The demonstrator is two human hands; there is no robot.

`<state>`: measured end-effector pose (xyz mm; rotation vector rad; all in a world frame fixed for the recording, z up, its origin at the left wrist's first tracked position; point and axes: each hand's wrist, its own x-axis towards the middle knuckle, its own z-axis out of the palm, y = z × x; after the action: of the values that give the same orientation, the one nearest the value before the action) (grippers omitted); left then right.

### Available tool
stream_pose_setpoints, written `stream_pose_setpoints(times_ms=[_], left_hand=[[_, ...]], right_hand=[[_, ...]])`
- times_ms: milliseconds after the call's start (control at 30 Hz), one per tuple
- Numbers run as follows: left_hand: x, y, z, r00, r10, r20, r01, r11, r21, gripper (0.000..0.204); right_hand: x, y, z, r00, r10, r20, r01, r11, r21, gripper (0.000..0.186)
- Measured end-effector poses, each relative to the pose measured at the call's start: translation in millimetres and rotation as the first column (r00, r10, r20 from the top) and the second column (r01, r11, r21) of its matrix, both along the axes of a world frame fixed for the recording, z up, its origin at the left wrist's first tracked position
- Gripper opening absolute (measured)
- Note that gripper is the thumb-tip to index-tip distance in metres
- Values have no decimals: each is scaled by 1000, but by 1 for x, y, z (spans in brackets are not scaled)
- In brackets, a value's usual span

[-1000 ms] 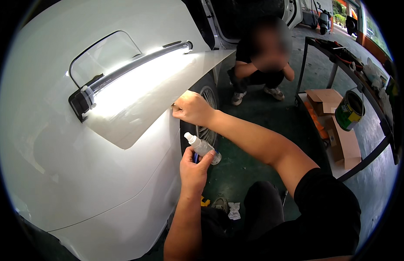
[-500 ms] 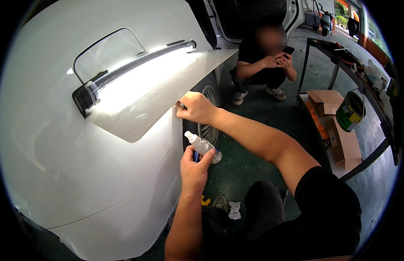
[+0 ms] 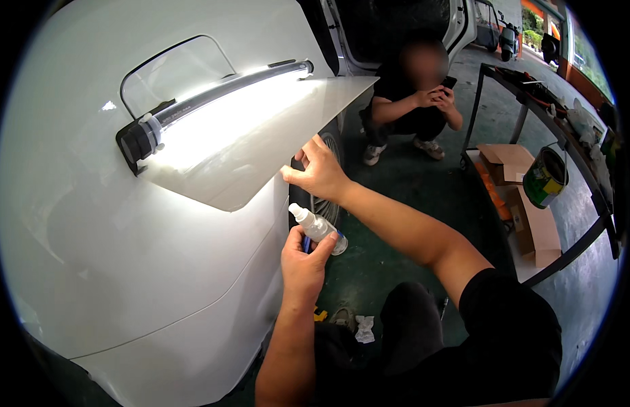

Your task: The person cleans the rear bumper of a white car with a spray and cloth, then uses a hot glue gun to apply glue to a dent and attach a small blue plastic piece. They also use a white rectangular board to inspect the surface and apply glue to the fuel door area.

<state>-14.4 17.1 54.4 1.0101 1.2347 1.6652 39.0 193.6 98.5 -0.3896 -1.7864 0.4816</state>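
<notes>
On the left is the big white car (image 3: 125,285). A bright bar lamp (image 3: 227,94) is up on its side. A thin pale sheet (image 3: 240,169) reaches from below the lamp to past the car's edge, and one corner points down.

My left hand (image 3: 303,268) is wrapped around a clear spray bottle (image 3: 322,229) with a white top, below the sheet. A blue thing (image 3: 306,245) pokes out there; too much is hidden to name it. I think a snug hold, not a hard squeeze, is best.

My right hand (image 3: 323,175) is just above the bottle, at the sheet's slanted edge. Its thumb and fingers are apart. I can't tell if they touch the sheet. A soft touch seems good, since something this thin might crease.

Farther right, a co-worker (image 3: 417,100) squats with a dark phone (image 3: 450,82). Last is a cart (image 3: 472,112), with cardboard boxes (image 3: 537,230) on its bottom shelf and a green can (image 3: 547,178) near its side edge.
</notes>
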Motion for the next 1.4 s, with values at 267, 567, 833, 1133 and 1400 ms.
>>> stream_pose_setpoints(times_ms=[267,567,833,1133,1400], left_hand=[[7,3,2,999,-10,-32,10,1000,-8,28],[5,2,1,999,21,-36,-20,1000,12,26],[15,16,-11,987,-42,-157,36,999,-40,23],[19,-5,-1,982,-105,-158,86,989,-122,16],[33,-5,-15,966,-158,-206,145,986,-78,26]], right_hand=[[-15,23,-7,917,291,-272,-391,785,-481,39],[15,58,-30,971,151,-185,-221,862,-456,24],[157,19,-106,995,-100,5,85,816,-572,18],[441,-48,55,366,-821,-439,918,240,317,23],[545,-72,-94,130,-973,189,981,99,-167,38]])
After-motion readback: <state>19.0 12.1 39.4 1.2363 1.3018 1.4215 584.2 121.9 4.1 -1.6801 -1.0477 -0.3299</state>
